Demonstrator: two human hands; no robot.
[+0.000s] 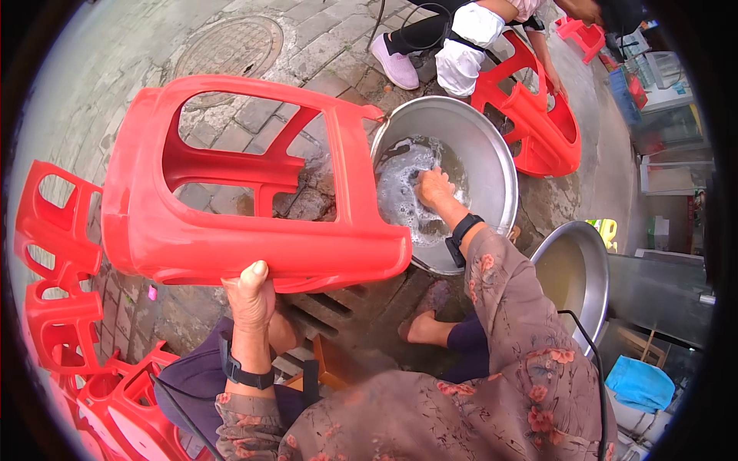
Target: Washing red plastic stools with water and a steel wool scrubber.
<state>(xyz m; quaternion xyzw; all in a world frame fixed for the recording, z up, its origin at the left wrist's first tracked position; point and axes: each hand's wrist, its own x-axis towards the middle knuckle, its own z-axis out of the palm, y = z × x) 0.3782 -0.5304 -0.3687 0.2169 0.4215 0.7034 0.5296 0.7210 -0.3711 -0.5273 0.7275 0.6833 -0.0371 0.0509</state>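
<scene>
A red plastic stool [261, 246] lies on its side in the air in front of me, its legs pointing right toward a wide metal basin [488, 165]. My left hand [250, 296] grips the stool's lower side, thumb on the outer face. Foamy water [407, 223] fills the bottom of the basin. Down at the suds is my right hand [436, 188], its fingers curled; what they hold, if anything, is hidden by hand and foam.
More red stools [61, 223] are stacked at the left. A second metal basin [596, 269] with cloudy water stands at my right, near a blue cloth [639, 383]. Beyond the first basin, another person's hand [555, 81] touches a red stool [530, 123]. A drain grate [323, 303] lies below.
</scene>
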